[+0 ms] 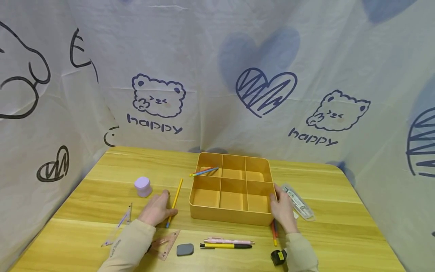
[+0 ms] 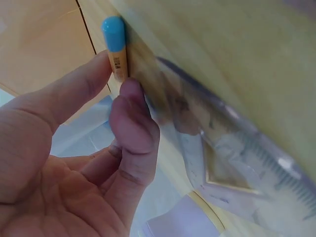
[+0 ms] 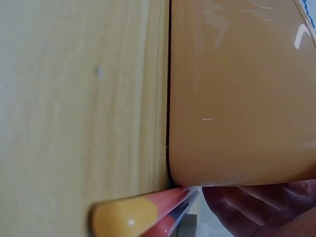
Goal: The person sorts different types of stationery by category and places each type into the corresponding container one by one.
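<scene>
A yellow pencil (image 1: 178,192) with a blue end lies on the table left of a tan six-compartment organizer box (image 1: 224,214). My left hand (image 1: 155,208) pinches this pencil between thumb and fingers; its blue end (image 2: 114,34) sticks out past the thumb in the left wrist view. My right hand (image 1: 284,210) grips the right side wall of the box, with the thumb over the rim. In the right wrist view its fingers (image 3: 247,207) are partly hidden behind the box. Red and blue pencils (image 1: 206,171) rest slanted in the back left compartment, their ends over the left rim.
A lilac round object (image 1: 143,187) and clear set squares (image 1: 165,244) lie to the left. In front are a grey eraser (image 1: 185,249), a pink pen (image 1: 229,241), a yellow-black pen (image 1: 225,246) and a small black item (image 1: 278,257). Two pencils (image 1: 274,234) and a clear case (image 1: 299,203) lie right.
</scene>
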`<state>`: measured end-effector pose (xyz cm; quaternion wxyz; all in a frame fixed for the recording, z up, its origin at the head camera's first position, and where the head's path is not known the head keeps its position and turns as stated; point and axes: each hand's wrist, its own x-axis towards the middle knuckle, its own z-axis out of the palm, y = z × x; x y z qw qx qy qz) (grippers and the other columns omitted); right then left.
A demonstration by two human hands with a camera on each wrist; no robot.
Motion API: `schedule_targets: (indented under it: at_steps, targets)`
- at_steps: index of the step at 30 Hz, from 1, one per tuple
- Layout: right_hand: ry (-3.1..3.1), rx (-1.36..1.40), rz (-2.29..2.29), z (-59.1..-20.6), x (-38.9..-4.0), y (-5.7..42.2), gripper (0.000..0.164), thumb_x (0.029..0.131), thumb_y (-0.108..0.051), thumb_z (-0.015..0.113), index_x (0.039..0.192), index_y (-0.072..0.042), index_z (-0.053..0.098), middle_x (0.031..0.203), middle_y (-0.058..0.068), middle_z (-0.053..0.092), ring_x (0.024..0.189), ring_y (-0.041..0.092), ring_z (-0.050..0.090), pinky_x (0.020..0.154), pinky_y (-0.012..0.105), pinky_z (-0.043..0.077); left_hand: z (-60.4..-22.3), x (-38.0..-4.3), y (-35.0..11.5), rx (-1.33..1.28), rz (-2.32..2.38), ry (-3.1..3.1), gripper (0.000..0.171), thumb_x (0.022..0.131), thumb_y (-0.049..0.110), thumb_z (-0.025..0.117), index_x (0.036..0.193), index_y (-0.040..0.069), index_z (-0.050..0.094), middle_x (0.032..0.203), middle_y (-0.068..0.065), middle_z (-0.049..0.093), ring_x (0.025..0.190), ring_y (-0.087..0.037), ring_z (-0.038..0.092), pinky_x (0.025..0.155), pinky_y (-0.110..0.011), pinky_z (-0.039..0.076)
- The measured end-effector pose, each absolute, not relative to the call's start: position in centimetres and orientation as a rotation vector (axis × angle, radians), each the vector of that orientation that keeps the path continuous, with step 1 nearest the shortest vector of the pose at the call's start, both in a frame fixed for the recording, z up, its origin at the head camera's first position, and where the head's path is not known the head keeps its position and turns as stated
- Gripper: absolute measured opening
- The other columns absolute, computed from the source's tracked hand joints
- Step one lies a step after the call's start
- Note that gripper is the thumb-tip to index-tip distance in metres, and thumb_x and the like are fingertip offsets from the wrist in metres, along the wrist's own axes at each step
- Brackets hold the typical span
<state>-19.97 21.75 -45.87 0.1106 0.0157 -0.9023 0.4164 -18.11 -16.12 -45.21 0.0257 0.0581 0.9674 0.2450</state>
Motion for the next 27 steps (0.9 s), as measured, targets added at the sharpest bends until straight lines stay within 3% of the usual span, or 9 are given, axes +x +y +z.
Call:
schedule_targets:
  at_steps: [8,27]
  targets:
    - [-2.644,0.046,1.232,-45.87,-19.98,21.74,0.042,0.097,0.002,0.042,0.138,0.012,0.043,0.129,0.036,0.051,0.116,0.046,0.049,0.098,0.058,0.042,-45.01,-18.05,-16.0,0.136,0.767,2.975,0.034,0.074,0.014,0.081,0.09,-0.003,0.056,0.064,-0.007,0.052,0.055,-0.018,0.048,0.049,-0.032,0.045]
    - [-2.632,0.056,1.254,-45.73,-19.84,21.71,0.042,0.097,0.003,0.042,0.138,0.011,0.044,0.127,0.035,0.053,0.114,0.045,0.051,0.097,0.058,0.042,-44.87,-17.99,-15.96,0.172,0.795,3.001,0.026,0.072,0.004,0.079,0.084,-0.002,0.057,0.066,-0.009,0.056,0.058,-0.02,0.05,0.051,-0.034,0.048]
